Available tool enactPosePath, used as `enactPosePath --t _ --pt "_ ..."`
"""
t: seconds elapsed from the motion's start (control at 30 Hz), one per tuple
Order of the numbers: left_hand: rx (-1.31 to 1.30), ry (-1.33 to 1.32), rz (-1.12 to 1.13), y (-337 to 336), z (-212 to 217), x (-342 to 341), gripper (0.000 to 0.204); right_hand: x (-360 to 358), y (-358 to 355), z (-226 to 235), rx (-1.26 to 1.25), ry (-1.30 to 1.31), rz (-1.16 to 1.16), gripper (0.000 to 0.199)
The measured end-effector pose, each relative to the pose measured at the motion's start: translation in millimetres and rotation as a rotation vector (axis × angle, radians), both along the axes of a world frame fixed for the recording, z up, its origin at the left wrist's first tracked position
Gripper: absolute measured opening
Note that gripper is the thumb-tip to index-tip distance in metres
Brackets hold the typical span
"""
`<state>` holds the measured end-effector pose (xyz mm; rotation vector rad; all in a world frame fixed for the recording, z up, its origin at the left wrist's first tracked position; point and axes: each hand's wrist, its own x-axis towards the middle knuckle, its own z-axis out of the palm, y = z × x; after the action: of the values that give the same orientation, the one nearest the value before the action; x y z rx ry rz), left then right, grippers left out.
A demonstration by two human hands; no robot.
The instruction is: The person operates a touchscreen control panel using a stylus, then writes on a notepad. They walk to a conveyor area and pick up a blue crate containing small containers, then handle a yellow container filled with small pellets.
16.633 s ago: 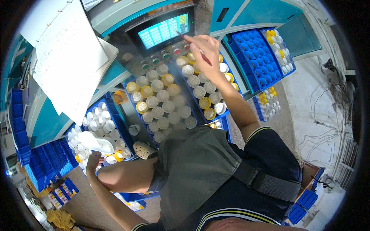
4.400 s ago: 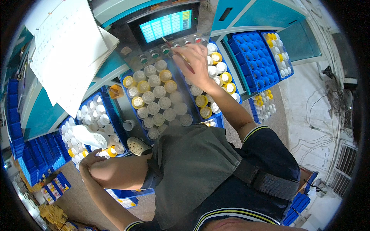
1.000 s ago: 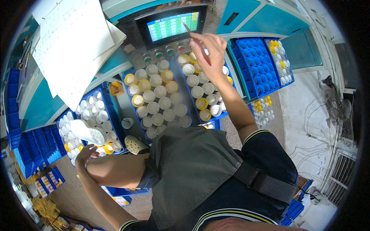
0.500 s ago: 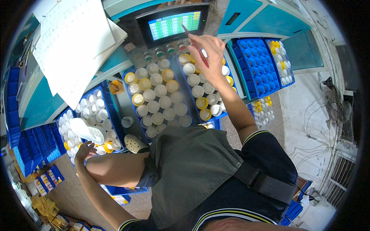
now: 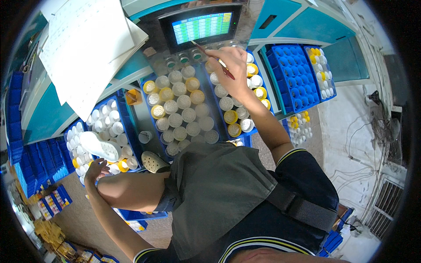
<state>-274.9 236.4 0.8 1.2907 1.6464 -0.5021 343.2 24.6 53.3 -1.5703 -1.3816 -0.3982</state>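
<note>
My right hand (image 5: pixel 232 68) is closed around a slim dark-red pen (image 5: pixel 224 69). Its pale tip points at the lower edge of a lit touchscreen (image 5: pixel 202 27) showing a grid of green, white and yellow cells; whether it touches cannot be seen. Below that hand stand rows of white and yellow cups (image 5: pixel 188 115) filled with pale granular pieces. My left hand (image 5: pixel 97 170) hangs over my bent knee with its fingers apart and nothing in it. Just beyond it is a white clog (image 5: pixel 100 147) over a tray of small cups.
Paper sheets (image 5: pixel 87 48) cover the upper left. A blue tray with round holes (image 5: pixel 293 76) stands right, beside a tray of white and yellow cups (image 5: pixel 321 72). Coloured push buttons (image 5: pixel 183 58) sit under the screen. A beige clog (image 5: pixel 154 162) lies near my leg.
My right hand has moved slightly down with the pen, whose tip went from the screen's upper right part to its lower edge. My left hand stays at my knee.
</note>
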Motion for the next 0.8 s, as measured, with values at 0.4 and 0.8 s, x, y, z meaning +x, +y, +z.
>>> enactPosePath --t 0.4,0.8 --pt "-0.014 -0.015 -0.010 0 1 -1 0.063 -10 5 -3 -0.077 -0.031 0.069 0.028" --pt "-0.031 -0.007 0.016 1 4 4 0.063 -15 7 -3 -0.137 -0.025 0.091 0.029"
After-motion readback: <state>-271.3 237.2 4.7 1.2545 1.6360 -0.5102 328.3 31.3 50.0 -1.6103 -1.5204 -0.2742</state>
